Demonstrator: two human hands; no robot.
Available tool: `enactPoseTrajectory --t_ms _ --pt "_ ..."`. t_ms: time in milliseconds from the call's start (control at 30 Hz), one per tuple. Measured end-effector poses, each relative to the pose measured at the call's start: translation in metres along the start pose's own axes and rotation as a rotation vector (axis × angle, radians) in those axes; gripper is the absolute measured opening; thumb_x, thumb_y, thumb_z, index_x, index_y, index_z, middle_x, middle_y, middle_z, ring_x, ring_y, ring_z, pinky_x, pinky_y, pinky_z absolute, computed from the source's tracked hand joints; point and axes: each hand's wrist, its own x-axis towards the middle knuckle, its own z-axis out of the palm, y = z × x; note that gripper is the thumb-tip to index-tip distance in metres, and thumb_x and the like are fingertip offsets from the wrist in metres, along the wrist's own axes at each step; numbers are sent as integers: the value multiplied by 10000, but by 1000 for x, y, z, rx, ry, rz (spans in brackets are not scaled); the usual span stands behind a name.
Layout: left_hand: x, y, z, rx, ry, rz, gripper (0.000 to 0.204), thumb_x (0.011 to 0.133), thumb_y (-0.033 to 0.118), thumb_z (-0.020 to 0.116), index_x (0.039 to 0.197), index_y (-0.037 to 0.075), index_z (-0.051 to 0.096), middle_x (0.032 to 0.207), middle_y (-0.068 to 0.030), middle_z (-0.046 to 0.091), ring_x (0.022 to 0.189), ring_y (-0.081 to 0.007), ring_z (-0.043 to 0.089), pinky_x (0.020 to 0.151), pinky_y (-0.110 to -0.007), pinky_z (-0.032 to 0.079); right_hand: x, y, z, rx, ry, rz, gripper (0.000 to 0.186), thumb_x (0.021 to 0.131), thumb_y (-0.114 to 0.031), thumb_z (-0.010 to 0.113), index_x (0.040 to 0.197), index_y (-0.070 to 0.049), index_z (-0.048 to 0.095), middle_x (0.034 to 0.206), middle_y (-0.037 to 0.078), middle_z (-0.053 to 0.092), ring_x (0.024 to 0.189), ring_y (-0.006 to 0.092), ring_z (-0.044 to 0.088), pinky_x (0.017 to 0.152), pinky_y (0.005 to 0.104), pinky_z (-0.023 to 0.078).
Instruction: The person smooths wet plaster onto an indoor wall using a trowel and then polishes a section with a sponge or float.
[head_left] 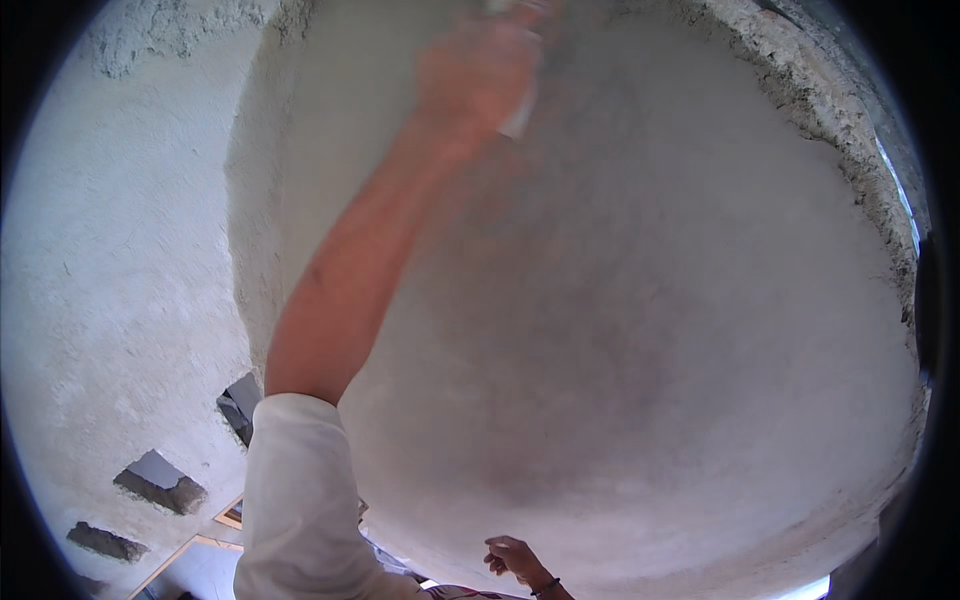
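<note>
My left arm, in a white sleeve, reaches up from the lower left across a grey plastered surface [680, 280]. My left hand [472, 80], blurred by motion at the top centre, is closed on a pale flat tool [515, 120], apparently a trowel or float, at the plaster; its exact shape is unclear. Low in the middle, my right hand [515, 558] has its fingers loosely curled and apart, with nothing visible in them and a dark band at the wrist.
A lighter, rougher surface [110, 250] fills the left side, with dark square openings [160, 485] and a wooden frame [180, 555] at lower left. A crumbly raised plaster edge [815, 85] curves along the upper right, with bright gaps beside it.
</note>
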Motion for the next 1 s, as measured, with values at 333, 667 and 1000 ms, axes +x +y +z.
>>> enactPoseTrajectory --t_ms 333,667,1000 --pt "-34 59 3 162 85 229 296 974 281 518 1203 101 567 1045 -160 655 934 -272 639 805 -390 516 10 0 20 -97 -69 42 299 946 -170 556 1199 -11 572 839 110 669 621 142 639 523 276 522" --pt "-165 2 25 -201 71 -98 250 932 233 541 1122 94 623 1045 -198 646 917 -330 641 715 -487 518 -6 17 2 60 205 -68 294 931 -128 559 1190 10 575 800 120 674 586 150 632 492 277 517" --pt "-144 -110 18 336 22 -162 369 953 307 507 1289 164 557 999 -86 673 779 -260 666 685 -390 541 -15 6 -12 -29 202 -118 286 936 -139 561 1188 -3 575 815 126 677 586 142 634 490 266 522"
